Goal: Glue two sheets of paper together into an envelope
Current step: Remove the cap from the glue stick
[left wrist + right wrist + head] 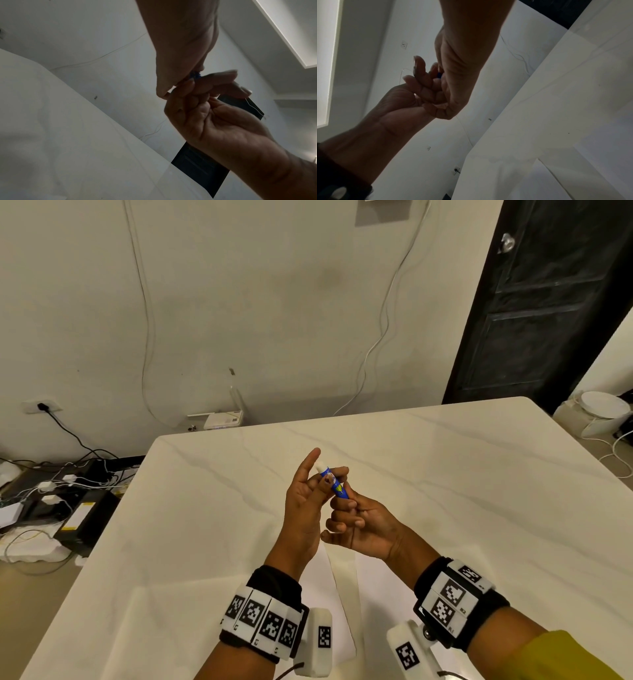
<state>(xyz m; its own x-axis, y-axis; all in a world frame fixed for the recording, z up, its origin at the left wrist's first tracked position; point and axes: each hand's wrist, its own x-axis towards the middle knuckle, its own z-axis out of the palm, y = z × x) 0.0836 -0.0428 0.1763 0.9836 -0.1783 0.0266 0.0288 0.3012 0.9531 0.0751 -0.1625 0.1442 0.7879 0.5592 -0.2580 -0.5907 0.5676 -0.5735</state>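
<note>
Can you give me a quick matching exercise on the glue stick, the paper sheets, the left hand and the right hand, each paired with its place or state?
Things:
1. glue stick
2. paper sheets
3. left hand
4. right hand

Places or states:
A. lying flat on the table, near the front edge
B. grips the lower, blue end
C. held in the air above the table, tilted, white end up
D. holds the upper part, index finger pointing straight up

Pairs: 1-C, 2-A, 3-D, 4-B
</note>
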